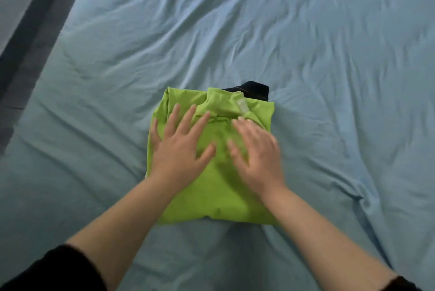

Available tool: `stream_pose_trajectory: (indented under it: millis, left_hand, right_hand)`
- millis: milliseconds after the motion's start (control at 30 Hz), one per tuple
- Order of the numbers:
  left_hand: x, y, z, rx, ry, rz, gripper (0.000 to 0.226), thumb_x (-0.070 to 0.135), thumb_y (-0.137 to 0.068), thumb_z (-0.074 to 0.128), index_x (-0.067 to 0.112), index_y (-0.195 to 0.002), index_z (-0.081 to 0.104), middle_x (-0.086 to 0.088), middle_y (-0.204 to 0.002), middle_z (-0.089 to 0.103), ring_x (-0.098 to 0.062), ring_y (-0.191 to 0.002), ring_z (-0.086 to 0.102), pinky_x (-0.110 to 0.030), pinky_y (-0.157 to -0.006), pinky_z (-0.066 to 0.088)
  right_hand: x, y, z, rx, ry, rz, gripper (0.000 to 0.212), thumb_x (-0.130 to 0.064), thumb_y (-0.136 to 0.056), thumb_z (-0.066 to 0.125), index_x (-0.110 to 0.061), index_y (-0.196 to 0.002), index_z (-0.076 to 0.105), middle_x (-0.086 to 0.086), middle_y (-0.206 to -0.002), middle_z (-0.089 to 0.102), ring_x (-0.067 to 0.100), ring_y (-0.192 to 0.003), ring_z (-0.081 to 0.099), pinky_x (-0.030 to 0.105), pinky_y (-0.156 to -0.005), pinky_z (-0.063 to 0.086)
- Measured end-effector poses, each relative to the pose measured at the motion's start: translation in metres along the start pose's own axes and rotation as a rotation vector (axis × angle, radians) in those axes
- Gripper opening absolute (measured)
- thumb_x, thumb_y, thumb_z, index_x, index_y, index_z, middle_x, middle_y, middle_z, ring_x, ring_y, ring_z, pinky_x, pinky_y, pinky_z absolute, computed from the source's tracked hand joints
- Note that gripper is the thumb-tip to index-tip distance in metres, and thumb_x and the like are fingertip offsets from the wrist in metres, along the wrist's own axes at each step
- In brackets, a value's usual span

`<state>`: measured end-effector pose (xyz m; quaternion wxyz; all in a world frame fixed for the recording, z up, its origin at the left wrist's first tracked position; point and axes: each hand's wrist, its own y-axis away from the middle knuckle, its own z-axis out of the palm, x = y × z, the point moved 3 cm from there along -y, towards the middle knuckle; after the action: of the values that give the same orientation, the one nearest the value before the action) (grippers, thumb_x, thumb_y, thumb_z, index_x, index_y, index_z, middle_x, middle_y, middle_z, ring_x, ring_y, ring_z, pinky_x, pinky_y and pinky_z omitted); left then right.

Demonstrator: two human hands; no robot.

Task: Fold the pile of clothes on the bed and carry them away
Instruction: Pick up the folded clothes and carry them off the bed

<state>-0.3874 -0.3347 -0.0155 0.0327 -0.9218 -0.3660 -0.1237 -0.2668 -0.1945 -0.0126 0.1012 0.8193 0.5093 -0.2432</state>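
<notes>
Folded lime-green cotton shirt (211, 173) lies mid-bed on the wrinkled light-blue bedsheet (329, 55), over a dark navy garment (253, 90). Left hand (181, 147) and right hand (256, 154) press flat on it, fingers released, spread, grasping nothing; right is motion-blurred.

We see open wrinkled light-blue bed sheet (306, 43) all around; only the folded lime-green garment (219, 187) occupies the near centre.
</notes>
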Motion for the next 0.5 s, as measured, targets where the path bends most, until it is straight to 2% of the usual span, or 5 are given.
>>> stream_pose_trajectory:
  millis: [100,167,300,400,500]
  left_hand:
    - [-0.001,0.034,0.019,-0.311,-0.148,0.125,0.082,0.087,-0.078,0.002,0.048,-0.146,-0.020,0.011,-0.161,-0.019,-0.020,-0.145,-0.028,-0.054,-0.115,-0.016]
    - [-0.012,0.038,0.023,-0.365,-0.132,0.123,0.083,0.088,-0.075,-0.001,0.048,-0.141,-0.030,0.012,-0.158,-0.027,-0.018,-0.141,-0.035,-0.053,-0.115,-0.019]
    - [-0.028,0.039,-0.009,-0.105,0.215,-0.244,0.100,0.089,-0.072,0.035,0.045,-0.150,-0.009,0.008,-0.162,-0.007,-0.016,-0.149,-0.006,-0.046,-0.119,0.000]
    - [-0.044,0.047,-0.007,-0.227,0.771,-0.781,0.127,0.078,-0.052,0.062,0.021,-0.153,0.010,-0.009,-0.158,0.018,-0.028,-0.144,0.022,-0.045,-0.117,0.022]
    - [-0.042,0.038,-0.003,-0.330,0.876,-0.867,0.125,0.074,-0.045,0.067,0.010,-0.145,0.029,-0.012,-0.148,0.040,-0.031,-0.133,0.042,-0.045,-0.110,0.036]
  right_hand:
    - [0.011,0.032,0.016,-0.545,0.270,-0.092,0.066,-0.064,-0.094,0.012,-0.038,-0.151,-0.006,-0.011,-0.161,-0.008,0.011,-0.149,-0.005,0.036,-0.119,-0.012]
    - [0.018,0.030,0.010,-0.536,0.086,-0.011,0.061,-0.057,-0.097,0.034,-0.032,-0.151,0.023,-0.005,-0.159,0.023,0.013,-0.147,0.015,0.038,-0.122,0.006]
    - [0.040,0.021,-0.028,0.127,-0.437,0.449,0.030,-0.037,-0.083,0.073,-0.020,-0.106,0.064,0.000,-0.101,0.064,0.017,-0.097,0.060,0.020,-0.086,0.045]
    - [0.068,0.036,-0.021,-0.130,-0.618,0.934,0.060,-0.047,-0.074,0.078,-0.009,-0.116,0.059,0.004,-0.112,0.065,0.018,-0.097,0.063,0.025,-0.082,0.050]
    - [0.072,0.034,-0.011,-0.291,-0.833,1.059,0.068,-0.060,-0.056,0.078,-0.010,-0.101,0.066,0.005,-0.106,0.072,0.015,-0.092,0.068,0.024,-0.080,0.053]
